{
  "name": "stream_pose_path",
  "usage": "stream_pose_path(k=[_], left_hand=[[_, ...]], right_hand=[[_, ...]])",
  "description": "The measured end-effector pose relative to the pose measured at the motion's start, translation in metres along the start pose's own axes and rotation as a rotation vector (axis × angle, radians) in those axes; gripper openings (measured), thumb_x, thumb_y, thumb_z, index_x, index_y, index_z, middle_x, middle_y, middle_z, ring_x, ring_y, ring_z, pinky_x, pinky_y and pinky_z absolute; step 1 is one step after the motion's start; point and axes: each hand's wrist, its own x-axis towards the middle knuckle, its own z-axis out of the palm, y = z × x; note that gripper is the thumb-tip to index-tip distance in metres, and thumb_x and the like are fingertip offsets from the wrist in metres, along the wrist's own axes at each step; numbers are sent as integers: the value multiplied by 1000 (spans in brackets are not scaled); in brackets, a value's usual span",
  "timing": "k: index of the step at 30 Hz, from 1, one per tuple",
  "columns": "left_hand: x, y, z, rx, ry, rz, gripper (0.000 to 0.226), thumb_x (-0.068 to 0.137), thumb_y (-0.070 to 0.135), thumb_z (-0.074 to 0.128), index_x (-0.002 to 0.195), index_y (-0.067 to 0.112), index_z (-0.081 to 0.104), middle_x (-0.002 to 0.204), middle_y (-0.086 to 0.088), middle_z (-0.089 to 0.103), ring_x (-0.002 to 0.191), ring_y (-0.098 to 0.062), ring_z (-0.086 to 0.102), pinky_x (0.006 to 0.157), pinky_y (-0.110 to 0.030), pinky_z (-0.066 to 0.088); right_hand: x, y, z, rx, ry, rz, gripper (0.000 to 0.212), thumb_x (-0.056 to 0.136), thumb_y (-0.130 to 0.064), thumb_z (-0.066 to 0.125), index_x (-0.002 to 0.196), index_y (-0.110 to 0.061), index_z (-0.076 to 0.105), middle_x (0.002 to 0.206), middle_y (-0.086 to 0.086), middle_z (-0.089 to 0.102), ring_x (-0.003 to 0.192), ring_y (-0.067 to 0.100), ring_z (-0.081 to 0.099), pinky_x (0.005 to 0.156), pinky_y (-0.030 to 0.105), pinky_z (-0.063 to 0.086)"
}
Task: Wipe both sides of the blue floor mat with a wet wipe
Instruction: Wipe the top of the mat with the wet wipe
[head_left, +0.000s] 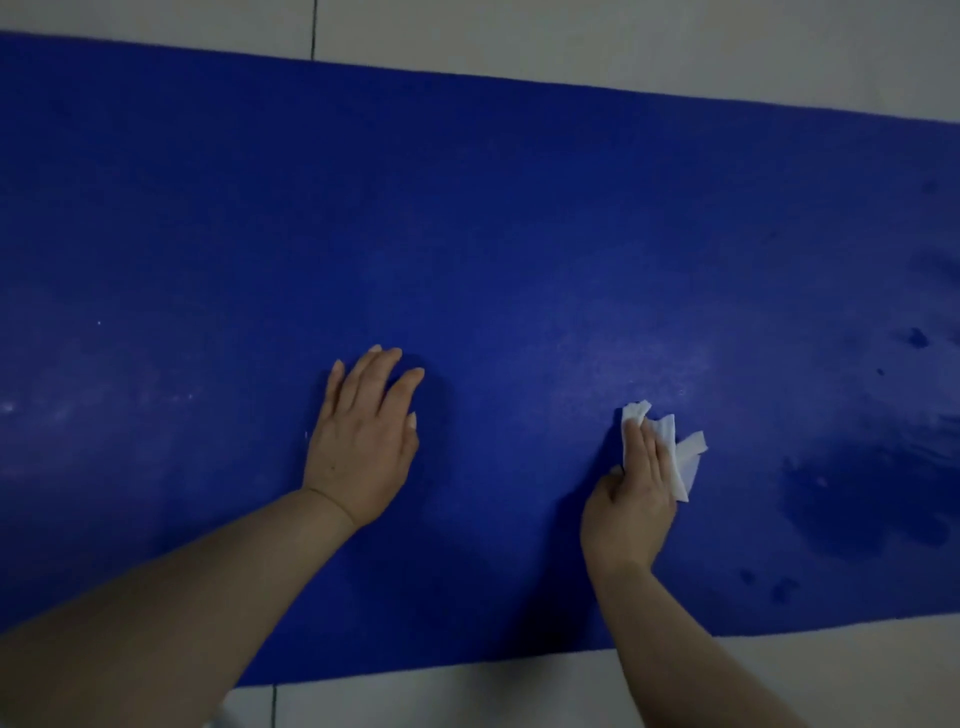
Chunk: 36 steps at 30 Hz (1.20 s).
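Two bare forearms, no sleeves, short fingernails

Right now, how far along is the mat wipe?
Done: darker damp-looking patches at the blue mat's right end. In hand: right hand presses the wet wipe mid-mat; left hand braces flat. Left: pale dusty smears on the left stretch, plus the underside.
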Motion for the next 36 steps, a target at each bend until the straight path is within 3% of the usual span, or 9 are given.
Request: stream_pose_path(k=[6,10,14,18,22,24,29,32,36], left_hand=[[-20,18,2,57,-23,-85,46,88,18,48,132,6,53,143,-18,43,137,-32,34,112,-53,20],[-44,21,6,88,-57,-158,47,91,19,47,135,6,51,149,-17,37,139,-32,31,113,-54,20],[-58,18,16,29,-81,-180,47,97,25,36,141,8,43,154,-14,28,142,-28,23,118,-46,10],[-54,17,17,-1,-93,-190,54,93,28,24,139,8,45,153,-15,30,141,-27,24,118,-30,-5],[-56,14,14,-44,-72,-184,53,92,25,24,138,8,46,154,-14,28,142,-25,22,119,-29,-4],[-56,15,16,-47,-64,-174,53,92,24,25,137,7,48,153,-15,30,141,-26,23,119,-32,-1],[-54,14,16,-41,-56,-167,53,92,24,26,137,6,48,151,-16,32,141,-28,24,119,-36,3],[-55,16,16,-23,-82,-174,53,92,24,25,136,6,47,152,-17,31,141,-29,24,119,-35,1],[-52,16,14,-18,-89,-170,54,90,23,26,137,7,47,152,-16,30,142,-26,20,118,-34,0]], right_hand=[[14,36,-27,-146,-216,-181,54,93,-10,53,144,-23,39,151,-11,30,143,5,16,117,31,0],[23,49,-30,-182,-271,-287,56,95,-2,44,147,-17,33,155,-3,26,145,10,12,119,37,5],[14,34,-20,-235,-171,-96,61,91,3,39,149,-14,28,155,5,27,146,22,14,119,46,12],[-38,-19,13,-352,-223,-486,71,76,-1,35,147,-7,32,149,10,36,140,39,25,112,60,19],[-97,-29,14,-250,-469,-829,67,80,-10,33,146,-16,36,152,0,36,144,23,21,112,50,29],[-73,5,2,-283,-424,-755,69,79,0,34,146,-13,34,153,-1,32,144,26,22,113,54,22],[-17,50,-29,-287,-130,-38,63,87,4,25,149,-9,27,153,12,30,144,29,19,114,57,19],[-68,0,-4,-268,-215,-286,63,84,-1,31,146,-7,34,151,13,34,143,35,19,114,60,16],[-124,-42,20,-195,-433,-748,62,84,-18,36,146,-18,36,154,-4,31,146,18,14,116,44,21]])
